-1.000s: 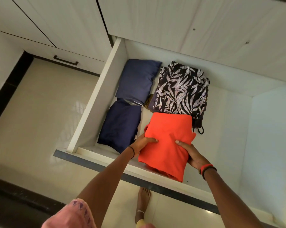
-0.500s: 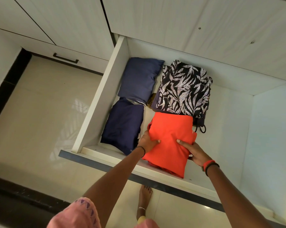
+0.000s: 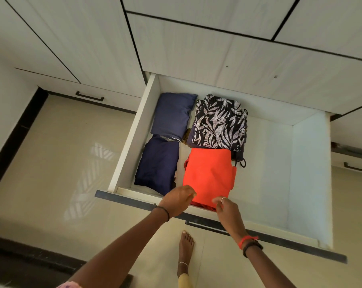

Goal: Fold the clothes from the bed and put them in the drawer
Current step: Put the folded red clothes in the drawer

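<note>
At this moment your drawer (image 3: 309, 173) stood pulled fully open with four folded garments lying flat on its floor. The orange garment (image 3: 209, 173) lay at the drawer's front, near the middle, with its near edge against the front panel. The leaf-print garment (image 3: 219, 121) lay directly behind it, touching it. The dark navy garment (image 3: 158, 163) occupied the front left corner, and the lighter blue garment (image 3: 172, 115) the back left corner. The right half of the drawer floor held nothing.

Your left hand (image 3: 179, 199) hovered at the near left corner of the orange garment, fingers loosely curled and grasping nothing. Your right hand (image 3: 227, 209) met the garment's near edge with its fingertips; motion blur prevented telling whether it pinched the cloth or merely touched it.

Judged from this layout, placement of the orange garment was essentially complete. The bed was out of view, so the number of clothes left to fold could not be determined. The drawer was not yet closed
</note>
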A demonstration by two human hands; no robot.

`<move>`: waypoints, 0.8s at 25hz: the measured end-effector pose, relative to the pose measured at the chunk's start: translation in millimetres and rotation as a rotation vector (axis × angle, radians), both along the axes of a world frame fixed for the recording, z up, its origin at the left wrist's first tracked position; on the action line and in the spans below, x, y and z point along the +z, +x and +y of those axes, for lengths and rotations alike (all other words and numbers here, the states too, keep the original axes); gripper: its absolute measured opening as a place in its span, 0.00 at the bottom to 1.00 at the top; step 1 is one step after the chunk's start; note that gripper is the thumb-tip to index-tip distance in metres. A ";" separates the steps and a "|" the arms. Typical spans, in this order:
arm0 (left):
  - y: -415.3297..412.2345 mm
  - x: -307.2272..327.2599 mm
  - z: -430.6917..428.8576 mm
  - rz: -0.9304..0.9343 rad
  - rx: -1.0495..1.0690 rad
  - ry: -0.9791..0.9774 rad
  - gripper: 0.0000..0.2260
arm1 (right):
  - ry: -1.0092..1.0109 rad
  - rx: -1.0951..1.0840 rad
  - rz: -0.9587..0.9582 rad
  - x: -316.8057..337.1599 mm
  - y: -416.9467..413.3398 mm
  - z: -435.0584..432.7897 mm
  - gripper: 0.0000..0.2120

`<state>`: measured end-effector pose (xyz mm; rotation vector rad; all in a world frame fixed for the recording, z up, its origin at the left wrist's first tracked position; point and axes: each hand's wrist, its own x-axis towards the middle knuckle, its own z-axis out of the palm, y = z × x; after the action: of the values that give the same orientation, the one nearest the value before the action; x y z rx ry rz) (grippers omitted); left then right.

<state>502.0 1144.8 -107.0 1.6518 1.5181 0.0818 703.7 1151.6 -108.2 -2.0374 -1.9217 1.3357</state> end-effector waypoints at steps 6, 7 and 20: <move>-2.0 34.0 -44.3 0.038 -0.317 -0.126 0.20 | -0.061 0.395 -0.046 41.2 14.0 -48.8 0.23; -2.6 32.5 -48.5 0.100 -0.363 -0.069 0.21 | 0.010 0.427 -0.087 38.7 17.3 -53.8 0.23; -6.1 23.8 -57.0 0.450 -0.277 0.148 0.17 | 0.306 0.370 -0.185 28.2 12.7 -60.0 0.13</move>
<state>495.9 1087.8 -83.2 2.0837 1.6165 -0.3578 716.4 1091.6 -80.0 -1.7728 -2.4971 0.8448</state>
